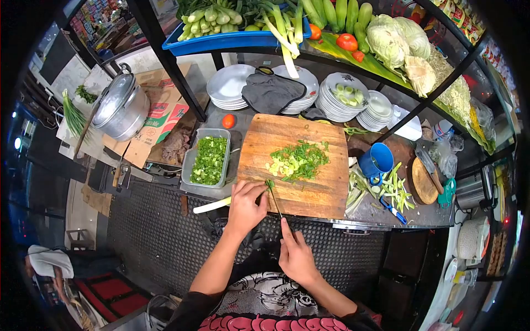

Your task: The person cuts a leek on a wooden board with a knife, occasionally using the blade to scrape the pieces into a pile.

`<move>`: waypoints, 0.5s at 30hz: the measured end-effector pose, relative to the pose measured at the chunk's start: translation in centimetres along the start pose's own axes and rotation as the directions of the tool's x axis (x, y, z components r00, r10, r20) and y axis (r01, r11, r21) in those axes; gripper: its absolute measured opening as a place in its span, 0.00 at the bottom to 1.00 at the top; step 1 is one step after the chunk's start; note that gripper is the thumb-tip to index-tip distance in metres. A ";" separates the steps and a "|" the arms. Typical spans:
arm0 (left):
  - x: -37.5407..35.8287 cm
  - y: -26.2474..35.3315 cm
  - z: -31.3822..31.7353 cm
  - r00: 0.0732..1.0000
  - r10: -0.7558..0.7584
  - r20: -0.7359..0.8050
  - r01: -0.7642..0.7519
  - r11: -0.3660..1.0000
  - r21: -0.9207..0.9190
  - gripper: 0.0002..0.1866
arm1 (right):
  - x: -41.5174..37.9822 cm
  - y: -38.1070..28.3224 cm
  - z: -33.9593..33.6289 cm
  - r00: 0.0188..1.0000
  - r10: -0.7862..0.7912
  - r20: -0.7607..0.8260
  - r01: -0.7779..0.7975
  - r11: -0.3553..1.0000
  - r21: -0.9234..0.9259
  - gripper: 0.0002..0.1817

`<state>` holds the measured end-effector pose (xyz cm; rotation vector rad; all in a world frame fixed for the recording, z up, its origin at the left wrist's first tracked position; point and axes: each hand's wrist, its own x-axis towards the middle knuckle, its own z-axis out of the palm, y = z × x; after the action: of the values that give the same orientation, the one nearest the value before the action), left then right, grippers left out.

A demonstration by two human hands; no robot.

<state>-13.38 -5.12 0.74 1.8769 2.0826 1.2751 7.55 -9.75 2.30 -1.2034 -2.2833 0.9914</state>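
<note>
My left hand (247,205) is closed around a leek (212,206), its fingers curled at the near left edge of the wooden cutting board (326,196). The leek's pale end sticks out to the left past the board, and its green end shows by the fingertips. In my right hand (297,256) is the handle of a knife (276,203); the narrow blade points away from me, its tip close to the green end. Chopped leek (301,161) lies in a loose heap on the board. Left of the board, a plastic container (186,165) holds more chopped greens.
A tomato (228,120) and stacked plates (227,88) stand behind. To the right are a blue mug (377,159), leek trimmings (398,190), a blue peeler (393,211) and another knife (429,165) on a round wooden board (422,185). A blue tray (237,44) of vegetables is above.
</note>
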 end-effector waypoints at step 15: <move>0.6 0.1 -0.3 1.000 -0.016 0.004 0.016 0.999 0.039 0.04 | 0.6 -0.6 0.2 0.998 0.068 0.012 -0.067 0.997 -0.044 0.39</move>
<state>-13.62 -4.76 1.26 1.8729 2.1317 1.2352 6.76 -9.57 2.62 -1.3035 -2.2992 0.9812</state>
